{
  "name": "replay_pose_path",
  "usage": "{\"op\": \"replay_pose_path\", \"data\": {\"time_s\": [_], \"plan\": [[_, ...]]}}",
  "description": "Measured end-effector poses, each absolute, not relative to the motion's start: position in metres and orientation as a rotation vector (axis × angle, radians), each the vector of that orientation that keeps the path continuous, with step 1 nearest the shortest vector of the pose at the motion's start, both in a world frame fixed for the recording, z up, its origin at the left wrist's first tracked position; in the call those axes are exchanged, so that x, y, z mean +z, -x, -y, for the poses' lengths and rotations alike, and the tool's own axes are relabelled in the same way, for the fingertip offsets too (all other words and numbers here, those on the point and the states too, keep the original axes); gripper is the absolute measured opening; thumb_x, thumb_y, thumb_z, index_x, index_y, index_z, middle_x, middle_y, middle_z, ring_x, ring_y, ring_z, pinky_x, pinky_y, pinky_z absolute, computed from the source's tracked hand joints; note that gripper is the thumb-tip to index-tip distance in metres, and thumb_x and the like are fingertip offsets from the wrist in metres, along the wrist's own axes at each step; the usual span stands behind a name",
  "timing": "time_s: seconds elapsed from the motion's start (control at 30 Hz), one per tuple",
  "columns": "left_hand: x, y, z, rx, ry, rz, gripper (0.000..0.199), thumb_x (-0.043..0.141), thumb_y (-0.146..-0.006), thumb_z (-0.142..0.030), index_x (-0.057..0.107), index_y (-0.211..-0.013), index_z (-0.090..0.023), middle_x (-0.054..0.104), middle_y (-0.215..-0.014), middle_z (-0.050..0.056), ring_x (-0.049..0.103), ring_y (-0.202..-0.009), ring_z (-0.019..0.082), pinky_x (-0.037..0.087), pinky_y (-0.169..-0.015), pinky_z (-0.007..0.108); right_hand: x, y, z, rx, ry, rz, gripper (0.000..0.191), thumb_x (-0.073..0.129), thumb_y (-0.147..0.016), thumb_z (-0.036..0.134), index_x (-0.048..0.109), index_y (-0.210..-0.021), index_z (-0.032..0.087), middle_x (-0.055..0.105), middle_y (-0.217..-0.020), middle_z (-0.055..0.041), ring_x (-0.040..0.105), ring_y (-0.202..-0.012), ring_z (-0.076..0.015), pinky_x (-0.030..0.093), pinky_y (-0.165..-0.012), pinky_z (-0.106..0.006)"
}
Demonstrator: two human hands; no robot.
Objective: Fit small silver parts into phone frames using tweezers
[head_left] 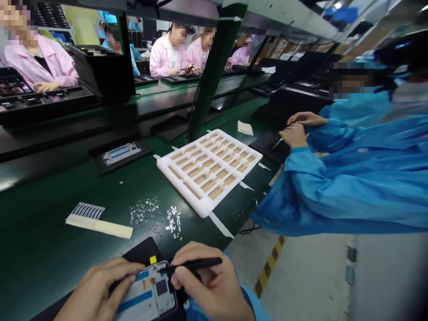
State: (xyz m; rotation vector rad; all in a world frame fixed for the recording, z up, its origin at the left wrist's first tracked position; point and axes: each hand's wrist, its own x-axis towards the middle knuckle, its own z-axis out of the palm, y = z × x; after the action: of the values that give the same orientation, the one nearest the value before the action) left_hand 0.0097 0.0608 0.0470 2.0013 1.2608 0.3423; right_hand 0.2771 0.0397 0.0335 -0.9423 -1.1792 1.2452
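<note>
**Phone frame [147, 292] between two hands**

The phone frame lies face-down at the near edge of the bench, over a black mat [140, 252]. Its back is white with a blue stripe, an orange-marked strip and a dark square patch, inside a dark rim. A yellow tag [153, 260] shows just past its top edge on the mat.

The left hand [96, 290] is closed around the frame's left side, with its fingers [129, 272] pressed on the rim. The right hand [207, 281] sits just right of the frame, fingers curled and clamped on a black pen [197, 264], whose tip reaches the frame's top corner.

Beyond the hands, on the green bench [53, 249], lie scattered small white pieces [154, 215], a barcode strip [87, 211] on a tan backing [100, 227], and a white foam tray [207, 171]. Across the bench, a co-worker's hands [296, 129] in blue sleeves work over a dark mat [267, 147].
</note>
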Motion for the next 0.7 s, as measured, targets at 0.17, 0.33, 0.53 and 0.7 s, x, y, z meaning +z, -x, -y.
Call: {"op": "replay_pose_path", "data": {"time_s": [0.17,0.33,0.53,0.7], "plan": [[0.053,-0.021,-0.065,0.33,-1.901,-1.31,0.033,0.054,-0.103,-0.047,0.083,-0.117,-0.038,0.085,-0.108,-0.001,0.082,-0.097,0.015,0.062,-0.084,0.016,0.033,-0.259,-0.045,1.273,1.034,1.37,0.012,0.076,-0.09,0.017,0.087,-0.094,0.018,0.08,-0.085,-0.009,0.077,-0.065,-0.02,0.064,-0.06,-0.028],[0.05,-0.02,-0.061,0.291,-1.891,-1.34,0.033,0.054,-0.102,-0.044,0.082,-0.117,-0.036,0.084,-0.112,-0.001,0.081,-0.102,0.015,0.062,-0.086,0.018,0.029,-0.254,-0.049,1.249,1.102,1.436,0.012,0.075,-0.09,0.02,0.087,-0.091,0.018,0.08,-0.083,-0.0086,0.077,-0.065,-0.0195,0.062,-0.058,-0.025],[0.046,-0.02,-0.058,0.268,-1.873,-1.358,0.037,0.049,-0.103,-0.046,0.08,-0.121,-0.035,0.083,-0.114,-0.001,0.081,-0.102,0.015,0.062,-0.085,0.02,0.029,-0.254,-0.049,1.268,1.145,1.423,0.011,0.076,-0.09,0.023,0.086,-0.09,0.018,0.08,-0.084,-0.0086,0.076,-0.062,-0.0194,0.061,-0.054,-0.025],[0.048,-0.022,-0.059,0.311,-1.892,-1.346,0.036,0.049,-0.103,-0.046,0.081,-0.116,-0.036,0.084,-0.108,-0.002,0.081,-0.098,0.014,0.061,-0.081,0.018,0.027,-0.254,-0.047,1.258,1.147,1.407,0.009,0.077,-0.09,0.023,0.086,-0.09,0.019,0.08,-0.083,-0.0084,0.076,-0.062,-0.0198,0.062,-0.056,-0.027]]}}
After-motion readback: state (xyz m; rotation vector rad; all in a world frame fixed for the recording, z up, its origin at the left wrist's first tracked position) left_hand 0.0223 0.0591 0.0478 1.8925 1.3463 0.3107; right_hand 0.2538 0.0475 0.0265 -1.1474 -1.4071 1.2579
